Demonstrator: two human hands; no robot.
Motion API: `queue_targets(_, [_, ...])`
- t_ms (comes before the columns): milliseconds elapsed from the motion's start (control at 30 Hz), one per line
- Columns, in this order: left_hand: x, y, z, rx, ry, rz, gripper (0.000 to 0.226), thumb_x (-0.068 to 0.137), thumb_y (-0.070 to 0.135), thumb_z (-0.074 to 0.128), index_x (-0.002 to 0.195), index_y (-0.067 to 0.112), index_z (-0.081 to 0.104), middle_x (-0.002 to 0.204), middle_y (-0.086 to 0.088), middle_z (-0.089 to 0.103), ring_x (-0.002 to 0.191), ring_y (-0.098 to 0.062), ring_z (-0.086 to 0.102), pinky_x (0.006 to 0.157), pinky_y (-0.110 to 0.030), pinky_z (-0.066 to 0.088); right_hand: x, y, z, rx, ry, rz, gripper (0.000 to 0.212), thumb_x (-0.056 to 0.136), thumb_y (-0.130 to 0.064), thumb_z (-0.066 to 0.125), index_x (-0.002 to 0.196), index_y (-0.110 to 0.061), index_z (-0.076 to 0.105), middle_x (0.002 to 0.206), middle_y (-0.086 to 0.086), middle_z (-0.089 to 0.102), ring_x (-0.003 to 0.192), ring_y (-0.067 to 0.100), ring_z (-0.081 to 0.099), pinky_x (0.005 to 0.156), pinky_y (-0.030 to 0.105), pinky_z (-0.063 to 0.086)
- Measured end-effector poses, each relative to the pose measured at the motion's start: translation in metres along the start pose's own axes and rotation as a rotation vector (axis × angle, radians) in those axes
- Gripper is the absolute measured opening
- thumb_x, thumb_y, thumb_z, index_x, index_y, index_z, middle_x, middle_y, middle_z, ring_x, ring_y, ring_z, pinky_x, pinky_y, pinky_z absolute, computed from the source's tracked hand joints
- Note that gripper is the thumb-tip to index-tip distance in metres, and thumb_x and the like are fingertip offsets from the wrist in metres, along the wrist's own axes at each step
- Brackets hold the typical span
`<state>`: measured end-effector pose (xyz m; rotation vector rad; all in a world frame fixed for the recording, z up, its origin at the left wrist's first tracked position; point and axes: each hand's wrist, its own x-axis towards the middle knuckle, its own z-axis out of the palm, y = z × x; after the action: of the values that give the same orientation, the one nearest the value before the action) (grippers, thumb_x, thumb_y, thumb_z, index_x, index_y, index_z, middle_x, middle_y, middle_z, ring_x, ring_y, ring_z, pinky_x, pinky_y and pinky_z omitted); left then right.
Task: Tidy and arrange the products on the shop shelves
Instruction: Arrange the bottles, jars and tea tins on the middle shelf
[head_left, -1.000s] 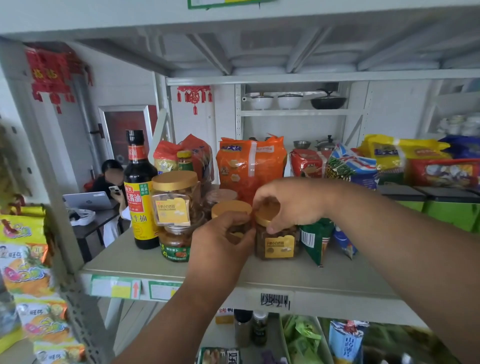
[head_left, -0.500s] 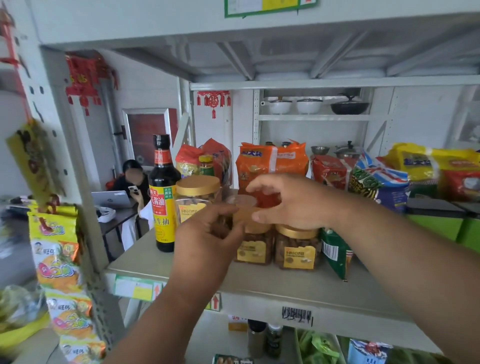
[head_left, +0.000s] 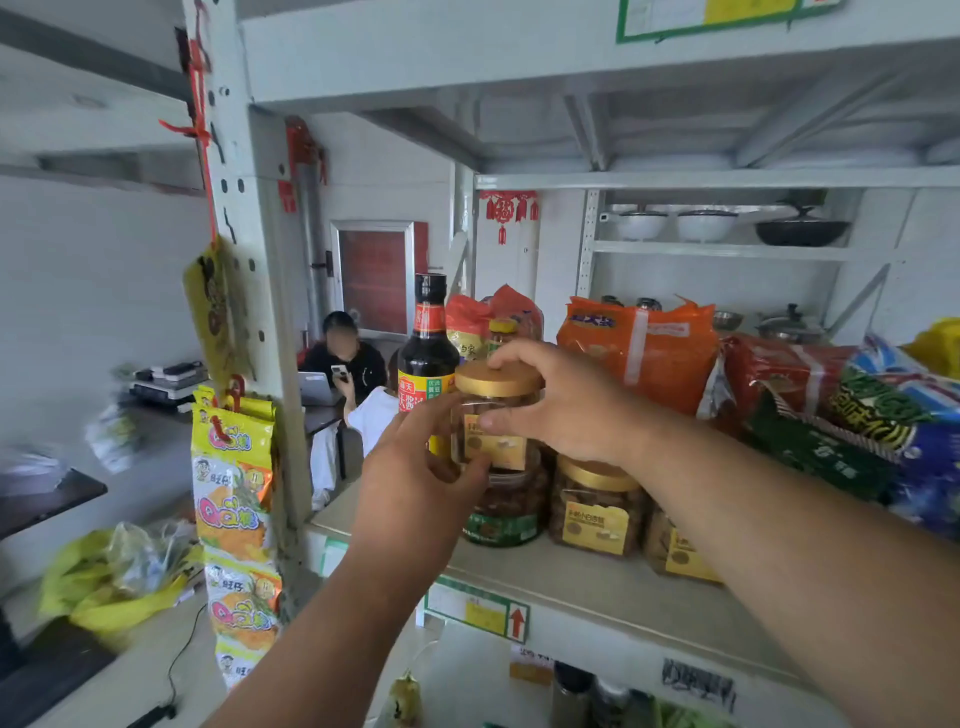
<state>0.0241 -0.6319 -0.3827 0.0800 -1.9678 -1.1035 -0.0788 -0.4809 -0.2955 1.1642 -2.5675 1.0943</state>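
Right hand (head_left: 563, 402) now gripping stacked jar (head_left: 496, 415); soy bottle (head_left: 427, 353) behind.

The jar (head_left: 496, 415) is clear with a gold lid (head_left: 498, 378) and a yellow label. The bottle (head_left: 427, 364) is dark with a red neck band and a red, yellow and green label. The big packet (head_left: 641, 348) is orange. The hanging sweets strip (head_left: 234, 493) is yellow with orange patches. The shelf (head_left: 597, 587) is pale grey.

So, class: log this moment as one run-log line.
right hand grips jar | left hand open beside jar | jar stacked on green-label jar
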Motion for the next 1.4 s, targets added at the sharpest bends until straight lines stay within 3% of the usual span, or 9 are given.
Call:
queue_targets(200, [0.004, 0.013, 0.011, -0.020, 0.008, 0.049, 0.057, 0.086, 0.021, 0.087, 0.131, 0.047, 0.064, 0.102, 0.017, 0.063, 0.071, -0.009, 0.065, 0.060, -0.015, 0.052, -0.009, 0.005, -0.025, 0.079, 0.041, 0.008, 0.050, 0.076, -0.039, 0.095, 0.115, -0.042, 0.065, 0.117, -0.012, 0.067, 0.104, 0.012, 0.067, 0.088, 0.031, 0.058])
queue_targets(467, [-0.003, 0.050, 0.066, -0.078, -0.138, 0.104, 0.055, 0.086, 0.026, 0.089, 0.132, 0.041, 0.064, 0.108, 0.019, 0.065, 0.075, -0.005, 0.066, 0.056, -0.014, 0.052, -0.055, 0.026, -0.089, -0.107, 0.057, 0.107, 0.051, 0.080, -0.040, 0.092, 0.121, -0.042, 0.062, 0.119, -0.013, 0.067, 0.103, 0.010, 0.067, 0.089, 0.033, 0.059])
queue_targets(600, [-0.013, 0.057, 0.088, -0.110, -0.197, 0.120, 0.058, 0.087, 0.024, 0.087, 0.134, 0.045, 0.060, 0.110, 0.016, 0.064, 0.067, -0.008, 0.063, 0.052, -0.017, 0.051, -0.076, 0.041, -0.102, -0.165, 0.066, 0.141, 0.050, 0.083, -0.042, 0.089, 0.123, -0.042, 0.058, 0.124, -0.011, 0.065, 0.104, 0.012, 0.066, 0.093, 0.036, 0.059])
queue_targets(767, [-0.015, 0.065, 0.090, -0.076, -0.215, 0.137, 0.058, 0.086, 0.026, 0.087, 0.134, 0.044, 0.060, 0.107, 0.017, 0.064, 0.071, -0.006, 0.064, 0.051, -0.015, 0.049, -0.088, 0.040, -0.109, -0.207, 0.059, 0.149, 0.052, 0.084, -0.045, 0.087, 0.126, -0.044, 0.056, 0.124, -0.011, 0.065, 0.102, 0.011, 0.067, 0.091, 0.041, 0.061])
queue_targets(967, [-0.014, 0.067, 0.086, -0.054, -0.181, 0.137, 0.053, 0.086, 0.024, 0.088, 0.131, 0.038, 0.063, 0.106, 0.017, 0.064, 0.075, -0.006, 0.065, 0.053, -0.016, 0.053, -0.092, 0.031, -0.101, -0.215, 0.061, 0.142, 0.057, 0.087, -0.046, 0.084, 0.135, -0.042, 0.053, 0.121, -0.010, 0.067, 0.098, 0.008, 0.066, 0.085, 0.033, 0.060])
queue_targets(1067, [-0.014, 0.068, 0.084, -0.047, -0.187, 0.131, 0.053, 0.086, 0.027, 0.087, 0.131, 0.040, 0.062, 0.109, 0.017, 0.064, 0.078, -0.006, 0.065, 0.052, -0.014, 0.053, -0.101, 0.025, -0.108, -0.259, 0.047, 0.133, 0.066, 0.087, -0.051, 0.083, 0.144, -0.043, 0.049, 0.132, -0.015, 0.062, 0.105, 0.004, 0.062, 0.085, 0.025, 0.056])
queue_targets(1133, [-0.015, 0.072, 0.080, -0.042, -0.170, 0.133, 0.053, 0.086, 0.025, 0.087, 0.128, 0.041, 0.059, 0.109, 0.018, 0.062, 0.078, -0.005, 0.065, 0.054, -0.013, 0.052, -0.114, 0.021, -0.121, -0.410, 0.122, 0.115, 0.071, 0.087, -0.054, 0.081, 0.148, -0.042, 0.047, 0.141, -0.015, 0.058, 0.112, 0.005, 0.057, 0.087, 0.024, 0.052])
queue_targets(1233, [-0.030, 0.083, 0.085, -0.093, -0.190, 0.133, 0.046, 0.085, 0.022, 0.086, 0.117, 0.043, 0.060, 0.101, 0.019, 0.061, 0.075, -0.004, 0.065, 0.053, -0.015, 0.052, -0.138, 0.021, -0.137, -0.553, 0.246, 0.169, 0.057, 0.090, -0.045, 0.080, 0.141, -0.038, 0.056, 0.133, -0.012, 0.061, 0.107, 0.007, 0.056, 0.077, 0.018, 0.042])
queue_targets(1400, [-0.075, 0.111, 0.132, -0.110, -0.399, 0.199, 0.036, 0.086, 0.028, 0.085, 0.113, 0.042, 0.065, 0.098, 0.021, 0.065, 0.076, -0.002, 0.064, 0.061, -0.014, 0.051, -0.157, 0.038, -0.127, -0.643, 0.266, 0.198, 0.048, 0.089, -0.023, 0.081, 0.133, -0.031, 0.065, 0.125, -0.007, 0.066, 0.108, 0.016, 0.060, 0.092, 0.033, 0.052])
